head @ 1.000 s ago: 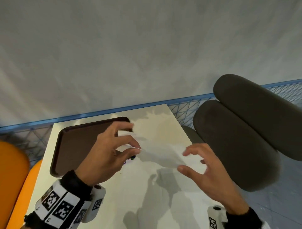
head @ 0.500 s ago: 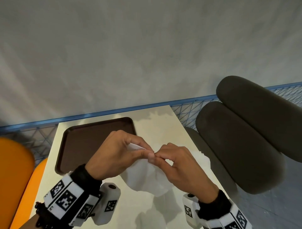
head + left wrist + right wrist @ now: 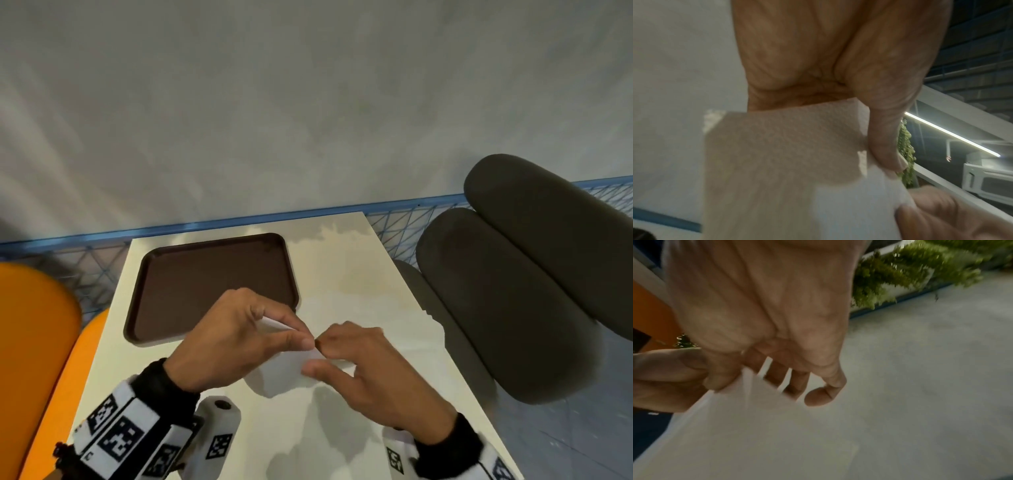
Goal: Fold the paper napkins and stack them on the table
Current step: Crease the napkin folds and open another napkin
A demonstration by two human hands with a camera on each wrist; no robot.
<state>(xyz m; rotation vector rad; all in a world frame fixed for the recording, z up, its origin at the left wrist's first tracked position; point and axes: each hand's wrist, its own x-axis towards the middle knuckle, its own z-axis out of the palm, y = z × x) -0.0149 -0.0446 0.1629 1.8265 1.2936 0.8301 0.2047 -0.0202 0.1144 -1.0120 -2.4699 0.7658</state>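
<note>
A thin white paper napkin [image 3: 291, 371] is held just above the pale cream tabletop [image 3: 359, 281], near its middle, pinched at its upper edge from both sides. The left hand [image 3: 233, 342] is seen with thumb and forefinger pressed together on the napkin's top corner; the right hand [image 3: 373, 370] is closed on the same edge, its fingertips touching those of the left. So the grip of each hand meets the other's at one point, and the sheet hangs down and toward the near side from there. In the left wrist view the napkin [image 3: 787, 162] is shown doubled, one layer lying over another below the thumb. In the right wrist view the napkin [image 3: 748, 426] trails from the thumb and curled fingers. The coming crease is judged to turn on that shared edge: neither hand is nearer. A dark brown rectangular plastic tray [image 3: 212, 284] sits at the far left. No stack is made out; the napkin's lower edge is hidden by the hands.
</note>
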